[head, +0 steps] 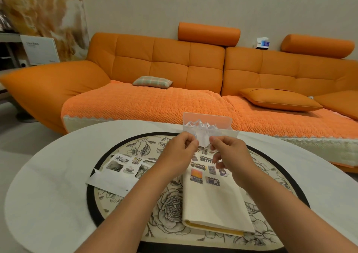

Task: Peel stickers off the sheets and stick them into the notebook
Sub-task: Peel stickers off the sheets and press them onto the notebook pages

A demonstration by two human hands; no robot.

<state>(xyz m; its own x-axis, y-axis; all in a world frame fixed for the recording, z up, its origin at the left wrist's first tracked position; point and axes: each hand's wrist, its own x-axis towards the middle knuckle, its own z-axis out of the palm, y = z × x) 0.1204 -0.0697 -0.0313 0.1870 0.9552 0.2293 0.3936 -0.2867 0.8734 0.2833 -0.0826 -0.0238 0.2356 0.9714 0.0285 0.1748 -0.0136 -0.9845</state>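
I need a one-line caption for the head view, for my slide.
Left hand and right hand pinch a white paper piece above the open notebook on a floral mat.

The tufted leather sofa (pixel 170 59) is bright orange, and its knitted seat cover (pixel 145 105) is a paler orange waffle weave edged in white. The small cushion (pixel 152 82) is checked green and pink. The round surface (pixel 48 194) is white. Its round mat (pixel 170 208) is cream, black-rimmed and printed with grey roses. The open paper notebook (pixel 213 204) is cream with a yellow edge, and the peeled sticker sheet (pixel 203 138) is white.
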